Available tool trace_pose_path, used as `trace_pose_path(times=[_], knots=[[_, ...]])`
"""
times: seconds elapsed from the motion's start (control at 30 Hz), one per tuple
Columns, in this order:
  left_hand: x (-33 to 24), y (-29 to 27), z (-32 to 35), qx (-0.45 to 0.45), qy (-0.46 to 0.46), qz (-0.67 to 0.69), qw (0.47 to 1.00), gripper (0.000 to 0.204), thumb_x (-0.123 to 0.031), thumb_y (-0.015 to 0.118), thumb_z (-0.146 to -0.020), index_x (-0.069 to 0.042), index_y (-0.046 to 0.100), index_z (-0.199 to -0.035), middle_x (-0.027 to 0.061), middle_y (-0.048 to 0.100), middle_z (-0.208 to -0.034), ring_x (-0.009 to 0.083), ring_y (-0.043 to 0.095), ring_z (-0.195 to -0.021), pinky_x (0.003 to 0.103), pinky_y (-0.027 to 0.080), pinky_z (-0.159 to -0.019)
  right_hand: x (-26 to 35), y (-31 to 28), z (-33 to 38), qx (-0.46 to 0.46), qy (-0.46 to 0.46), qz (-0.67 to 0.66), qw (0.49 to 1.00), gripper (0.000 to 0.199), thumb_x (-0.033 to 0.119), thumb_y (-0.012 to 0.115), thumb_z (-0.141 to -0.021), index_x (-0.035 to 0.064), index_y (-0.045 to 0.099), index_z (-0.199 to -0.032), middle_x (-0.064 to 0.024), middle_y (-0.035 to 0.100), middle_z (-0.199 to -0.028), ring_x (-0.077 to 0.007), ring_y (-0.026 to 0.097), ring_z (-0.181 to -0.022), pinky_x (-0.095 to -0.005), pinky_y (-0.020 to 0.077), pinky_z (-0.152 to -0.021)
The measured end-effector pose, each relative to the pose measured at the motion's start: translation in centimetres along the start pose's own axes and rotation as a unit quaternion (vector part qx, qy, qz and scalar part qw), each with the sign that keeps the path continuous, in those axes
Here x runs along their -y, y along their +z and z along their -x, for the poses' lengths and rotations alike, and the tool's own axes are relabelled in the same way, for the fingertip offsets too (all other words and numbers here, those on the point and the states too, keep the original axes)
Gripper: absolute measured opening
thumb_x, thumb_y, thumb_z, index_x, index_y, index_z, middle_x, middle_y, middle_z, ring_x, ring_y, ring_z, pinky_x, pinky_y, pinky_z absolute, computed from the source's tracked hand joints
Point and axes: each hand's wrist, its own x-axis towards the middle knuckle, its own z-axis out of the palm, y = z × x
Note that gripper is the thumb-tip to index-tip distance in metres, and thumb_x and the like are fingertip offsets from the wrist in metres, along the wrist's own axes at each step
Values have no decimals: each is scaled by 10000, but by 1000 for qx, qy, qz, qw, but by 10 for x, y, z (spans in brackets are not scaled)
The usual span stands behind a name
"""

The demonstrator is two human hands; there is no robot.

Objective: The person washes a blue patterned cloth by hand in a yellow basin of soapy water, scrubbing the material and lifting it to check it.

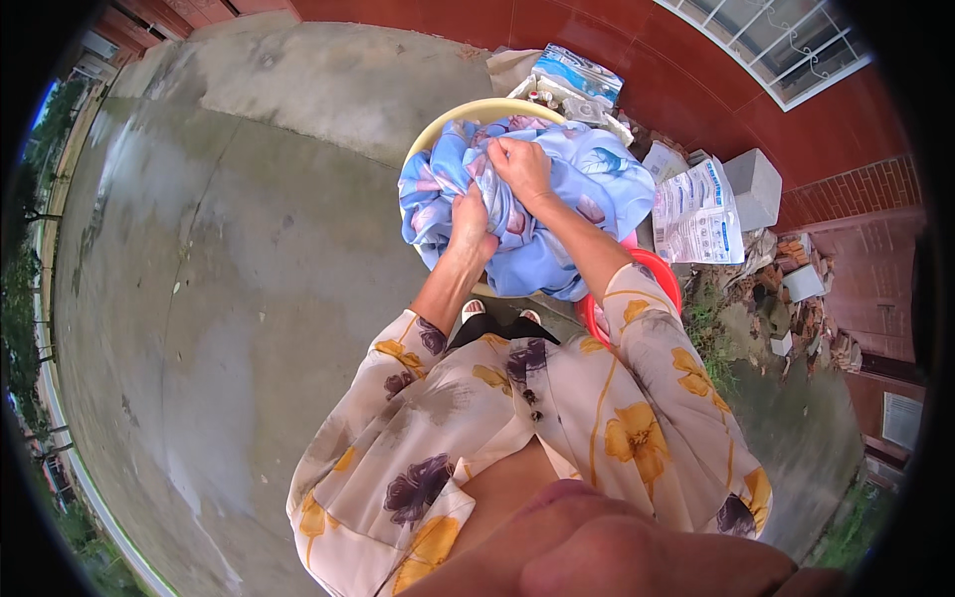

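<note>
A large light-blue cloth (pixel 587 189) printed with pink and purple leaves lies heaped in a wide cream-yellow basin (pixel 430 132), spilling over its right and near sides. My left hand (pixel 471 221) is closed on a bunched fold near the middle of the heap. Slightly farther and to the right, my right hand (pixel 521 169) grips another fold of the same cloth, its fingers curled in. Between the two hands the fabric is gathered and twisted. Most of the basin is hidden under the cloth.
A red bucket (pixel 668 274) stands right of the basin, partly behind my right sleeve. Beyond lie a white printed bag (pixel 698 214), a pale block (pixel 753 189), a blue-and-white package (pixel 577 75) and broken bricks (pixel 796 284) along a red wall (pixel 637 40). Wet concrete (pixel 249 298) stretches left.
</note>
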Motion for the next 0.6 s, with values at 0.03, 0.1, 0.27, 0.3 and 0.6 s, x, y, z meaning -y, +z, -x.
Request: trace_pose_path(times=[0.03,0.1,0.27,0.3,0.6], knots=[[-6,-1,4,-10,14,11,1000,274,-239,497,-1014,-67,622,-1187,61,673,-1062,173,649,-994,360,534,-832,30,1,13,4,-27,-34,999,305,246,672,-855,107,578,-600,-128,604,-599,-351,623,-575,-422,474,-535],[16,-29,-26,303,160,255,904,258,-235,516,-1011,-44,627,-1144,60,675,-1013,172,659,-952,353,543,-797,66,-6,22,14,-99,-86,991,309,247,673,-857,103,578,-600,-128,603,-595,-349,625,-574,-424,480,-533],[-1,-15,-4,40,0,43,998,286,-272,579,-987,-44,628,-1153,46,678,-1051,165,670,-940,325,548,-800,23,5,14,-4,-46,-12,999,287,235,659,-870,122,593,-614,-109,607,-597,-337,637,-587,-415,494,-549],[-5,-1,7,38,0,21,999,335,-295,580,-988,-57,625,-1219,44,682,-1141,169,668,-1012,319,549,-869,32,3,22,-9,-53,-34,998,276,225,663,-861,115,591,-619,-107,606,-596,-338,630,-573,-418,485,-531],[-45,-23,25,123,-18,74,989,409,-246,425,-1043,13,537,-1340,169,619,-1309,298,628,-1163,454,507,-1005,-53,-20,-36,94,189,-224,951,409,305,678,-927,27,605,-636,-45,568,-563,-91,471,-540,-309,418,-533]])
